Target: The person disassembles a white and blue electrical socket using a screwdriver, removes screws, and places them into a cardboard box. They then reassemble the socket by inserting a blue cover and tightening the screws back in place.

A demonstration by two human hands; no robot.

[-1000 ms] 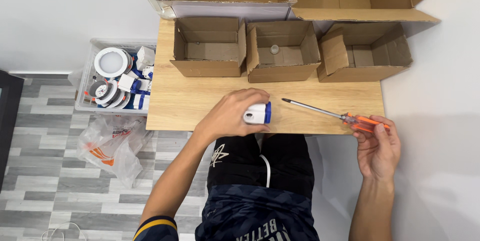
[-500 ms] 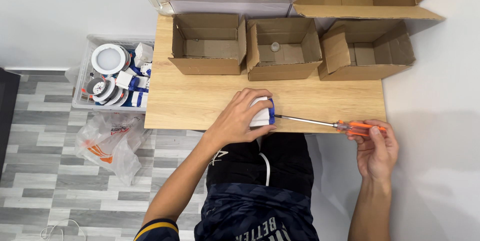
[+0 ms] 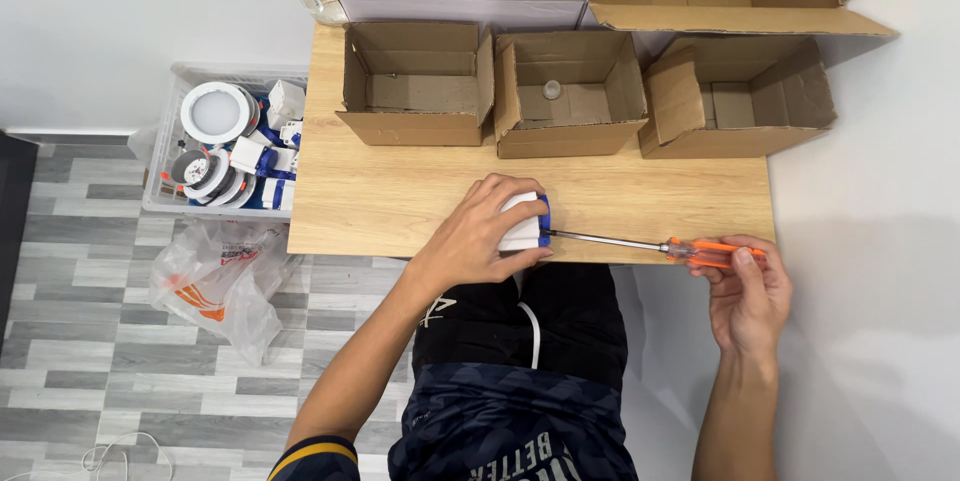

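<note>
Wooden desk (image 3: 400, 201) against a white wall, grey plank floor at 9 o'clock. Three open cardboard boxes (image 3: 565, 91) line the far edge at 12, two bigger ones behind them.

Left hand (image 3: 480, 236) is clamped over a small white housing with a blue end cap (image 3: 528, 224), sitting at the near edge of the desk around 6 o'clock. Grip closed, fingers wrapped over the top, thumb underneath on the near side.

Right hand (image 3: 750, 291) at 3 o'clock, off the desk edge, grip closed on the orange handle of a screwdriver (image 3: 640, 244). Shaft lies level, tip at the blue cap.

Housing looks like light rigid plastic, smooth, so likely to skid under side load; holding it from above as shown, pinning it to the desk, seems right. Cap probably the weak spot.

Clear bin of round white light fittings (image 3: 215, 141) on the floor at 10, crumpled plastic bag (image 3: 215, 276) at 8.
</note>
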